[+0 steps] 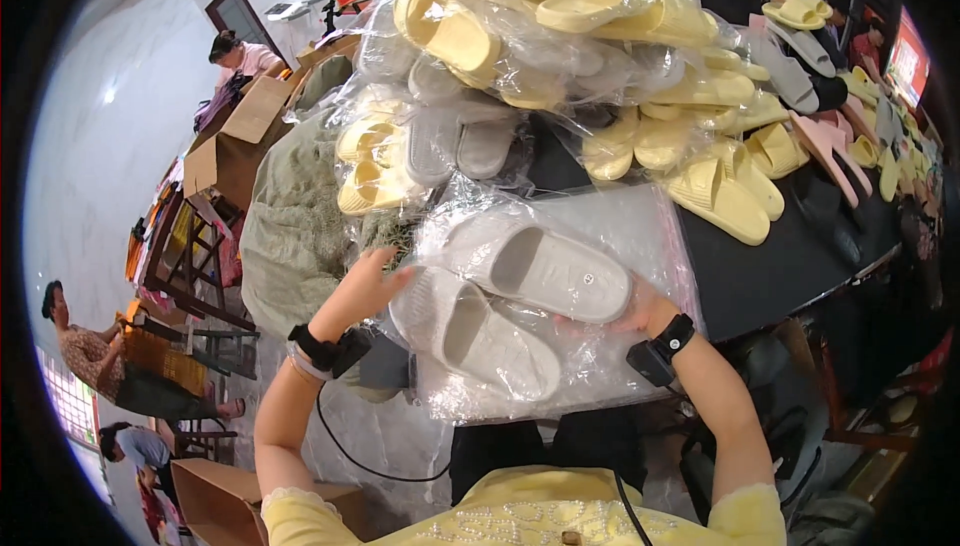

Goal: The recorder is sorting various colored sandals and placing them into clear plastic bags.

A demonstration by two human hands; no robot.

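A pair of light grey slippers lies before me: the upper slipper (575,276) and the lower slipper (515,356) overlap at a slant. Clear plastic bag film (455,201) covers their toe ends. Beneath them is a stack of flat clear bags (640,221). My right hand (640,311) grips the heel of the upper slipper, its fingers partly hidden under the sole. At the toe end, my left hand (365,291) has its fingers apart, beside the film's left edge; whether it touches the film I cannot tell.
Bagged yellow slippers (445,31) and grey slippers (485,146) pile up at the table's far side. Loose yellow slippers (720,196) and a pink slipper (830,151) lie right on the black table (760,281). A green sack (295,216) stands left. Other people work nearby.
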